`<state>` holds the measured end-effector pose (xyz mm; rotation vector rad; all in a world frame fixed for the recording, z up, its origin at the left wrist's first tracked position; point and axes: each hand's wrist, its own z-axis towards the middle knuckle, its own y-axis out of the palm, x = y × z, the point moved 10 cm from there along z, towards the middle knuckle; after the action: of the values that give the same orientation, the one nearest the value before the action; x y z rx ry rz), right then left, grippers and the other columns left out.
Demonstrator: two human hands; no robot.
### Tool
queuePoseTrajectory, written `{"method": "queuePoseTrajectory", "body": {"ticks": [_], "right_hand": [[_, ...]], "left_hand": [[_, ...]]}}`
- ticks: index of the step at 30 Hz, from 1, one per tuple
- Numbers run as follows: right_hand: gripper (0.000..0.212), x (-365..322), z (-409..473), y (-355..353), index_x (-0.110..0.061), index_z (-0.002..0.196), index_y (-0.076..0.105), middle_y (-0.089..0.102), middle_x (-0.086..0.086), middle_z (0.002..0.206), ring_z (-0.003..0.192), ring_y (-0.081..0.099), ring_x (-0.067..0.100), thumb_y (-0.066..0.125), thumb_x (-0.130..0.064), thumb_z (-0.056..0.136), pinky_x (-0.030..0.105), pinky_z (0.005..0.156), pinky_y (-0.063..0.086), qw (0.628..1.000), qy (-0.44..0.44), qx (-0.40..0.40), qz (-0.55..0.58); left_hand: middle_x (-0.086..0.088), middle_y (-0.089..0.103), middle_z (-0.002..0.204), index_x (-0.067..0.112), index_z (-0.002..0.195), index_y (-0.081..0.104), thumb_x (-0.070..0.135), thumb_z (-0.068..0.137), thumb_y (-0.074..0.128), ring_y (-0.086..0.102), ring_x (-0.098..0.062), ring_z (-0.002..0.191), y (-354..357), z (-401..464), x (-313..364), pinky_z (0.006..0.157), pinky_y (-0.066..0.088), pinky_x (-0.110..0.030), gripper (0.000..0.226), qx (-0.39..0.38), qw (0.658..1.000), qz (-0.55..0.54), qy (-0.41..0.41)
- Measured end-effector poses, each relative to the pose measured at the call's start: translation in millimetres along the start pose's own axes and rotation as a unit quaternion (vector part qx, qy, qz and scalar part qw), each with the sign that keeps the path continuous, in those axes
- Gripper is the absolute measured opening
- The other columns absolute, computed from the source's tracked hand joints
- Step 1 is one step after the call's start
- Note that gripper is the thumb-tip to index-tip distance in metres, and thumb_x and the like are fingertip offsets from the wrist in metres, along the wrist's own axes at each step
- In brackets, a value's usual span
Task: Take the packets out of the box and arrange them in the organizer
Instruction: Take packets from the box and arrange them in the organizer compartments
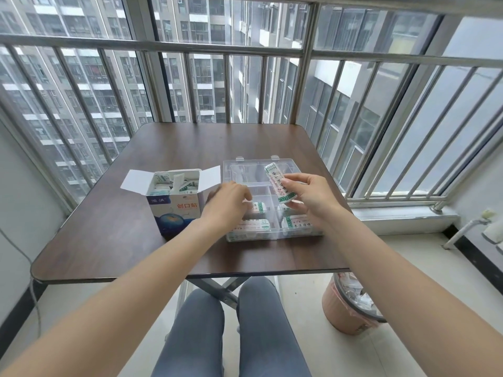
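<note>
An open white and blue box (175,210) stands on the dark brown table (109,227), with several white and green packets (174,183) loose inside it. To its right lies a clear plastic organizer (245,170) with compartments; packets (253,227) lie in its near compartments. My right hand (310,197) pinches a stack of packets (279,183) upright above the organizer's middle. My left hand (226,202) reaches into the organizer's near left part, fingers curled down onto a packet (258,206) there; whether it grips that packet is hidden.
The table stands against a metal balcony railing (245,50). A pink bin (351,306) with white scraps stands on the floor at the right. My knees (231,322) are under the table's near edge. A pipe (462,232) runs along the right wall.
</note>
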<state>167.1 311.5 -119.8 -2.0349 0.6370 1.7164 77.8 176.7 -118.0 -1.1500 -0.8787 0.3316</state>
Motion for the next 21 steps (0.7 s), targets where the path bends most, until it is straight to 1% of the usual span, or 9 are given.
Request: {"method": "queuePoseTrajectory", "body": {"ticks": [3, 5, 7, 9, 11, 13, 15, 18, 21], "right_hand": [[0.005, -0.9, -2.7, 5.5, -0.009, 0.093, 0.065, 0.063, 0.004, 0.076, 0.061, 0.058, 0.011, 0.062, -0.008, 0.089, 0.020, 0.052, 0.054, 1.000, -0.001, -0.024, -0.009], [0.003, -1.0, -5.0, 12.7, -0.009, 0.090, 0.065, 0.064, 0.006, 0.077, 0.063, 0.060, 0.013, 0.064, -0.008, 0.088, 0.024, 0.053, 0.056, 0.998, 0.002, -0.051, -0.029], [0.005, -1.7, -7.0, 19.7, -0.009, 0.090, 0.066, 0.065, 0.007, 0.079, 0.067, 0.062, 0.014, 0.067, -0.008, 0.085, 0.025, 0.054, 0.057, 0.996, 0.003, -0.072, -0.062], [0.010, -3.6, -6.8, 26.3, -0.007, 0.093, 0.066, 0.066, 0.007, 0.080, 0.070, 0.062, 0.014, 0.069, -0.007, 0.083, 0.024, 0.054, 0.057, 0.992, -0.004, -0.086, -0.089], [0.014, -6.9, -3.9, 30.6, -0.006, 0.096, 0.067, 0.068, 0.008, 0.082, 0.071, 0.063, 0.013, 0.070, -0.006, 0.082, 0.020, 0.054, 0.055, 0.989, -0.029, -0.084, -0.120], [0.012, -12.0, 0.9, 32.4, -0.008, 0.091, 0.069, 0.069, 0.007, 0.080, 0.068, 0.063, 0.012, 0.072, -0.004, 0.080, 0.019, 0.059, 0.051, 0.980, -0.075, -0.066, -0.174], [0.010, -14.5, 5.9, 34.9, -0.013, 0.082, 0.071, 0.069, 0.004, 0.074, 0.069, 0.063, 0.013, 0.073, -0.004, 0.078, 0.023, 0.068, 0.050, 0.967, -0.111, -0.048, -0.223], [0.008, -12.1, 10.4, 46.4, -0.014, 0.080, 0.073, 0.071, 0.006, 0.076, 0.073, 0.064, 0.012, 0.074, -0.007, 0.078, 0.023, 0.074, 0.049, 0.952, -0.138, -0.049, -0.271], [0.007, -12.7, 9.2, 60.5, -0.009, 0.084, 0.074, 0.072, 0.009, 0.082, 0.077, 0.066, 0.013, 0.073, -0.006, 0.078, 0.020, 0.077, 0.050, 0.935, -0.167, -0.059, -0.307]], "left_hand": [[-0.009, 0.059, 0.112, 0.010, 0.115, 0.062, 0.016, 0.098, 0.044, 0.055, -0.025, 0.106, -17.0, -3.0, 7.0, 0.091, 0.040, -0.030, 0.025, 0.054, 0.995, -0.079, 0.012], [-0.009, 0.063, 0.108, 0.007, 0.120, 0.057, 0.017, 0.100, 0.039, 0.059, -0.022, 0.102, -23.9, -5.6, 11.8, 0.090, 0.042, -0.029, 0.028, 0.067, 0.981, -0.183, 0.002], [-0.004, 0.063, 0.099, 0.008, 0.127, 0.051, 0.021, 0.100, 0.042, 0.062, -0.016, 0.090, -22.0, -7.1, 15.7, 0.087, 0.047, -0.033, 0.031, 0.047, 0.966, -0.253, -0.007], [-0.003, 0.064, 0.094, 0.009, 0.125, 0.052, 0.018, 0.097, 0.049, 0.061, -0.007, 0.076, -20.1, -7.4, 15.5, 0.079, 0.048, -0.025, 0.030, 0.040, 0.965, -0.257, -0.009], [-0.008, 0.066, 0.095, 0.008, 0.115, 0.058, 0.012, 0.095, 0.053, 0.059, -0.008, 0.073, -22.9, -6.8, 11.3, 0.074, 0.044, -0.021, 0.022, 0.056, 0.972, -0.228, -0.017], [-0.008, 0.064, 0.099, 0.008, 0.108, 0.058, 0.010, 0.094, 0.052, 0.056, -0.015, 0.084, -25.6, -7.6, 8.1, 0.073, 0.038, -0.022, 0.016, 0.072, 0.984, -0.161, -0.022], [-0.009, 0.061, 0.105, 0.007, 0.105, 0.056, 0.006, 0.093, 0.049, 0.055, -0.022, 0.093, -26.1, -9.3, 12.6, 0.073, 0.037, -0.026, 0.013, 0.077, 0.996, -0.051, -0.006], [-0.014, 0.055, 0.109, 0.005, 0.108, 0.049, -0.011, 0.085, 0.047, 0.057, -0.032, 0.099, -23.4, -15.0, 20.6, 0.070, 0.038, -0.032, 0.027, 0.062, 0.994, 0.087, 0.013], [-0.014, 0.051, 0.111, 0.004, 0.111, 0.049, -0.014, 0.081, 0.049, 0.057, -0.034, 0.100, -20.7, -18.5, 18.1, 0.067, 0.037, -0.032, 0.035, 0.037, 0.990, 0.139, 0.011]]}}
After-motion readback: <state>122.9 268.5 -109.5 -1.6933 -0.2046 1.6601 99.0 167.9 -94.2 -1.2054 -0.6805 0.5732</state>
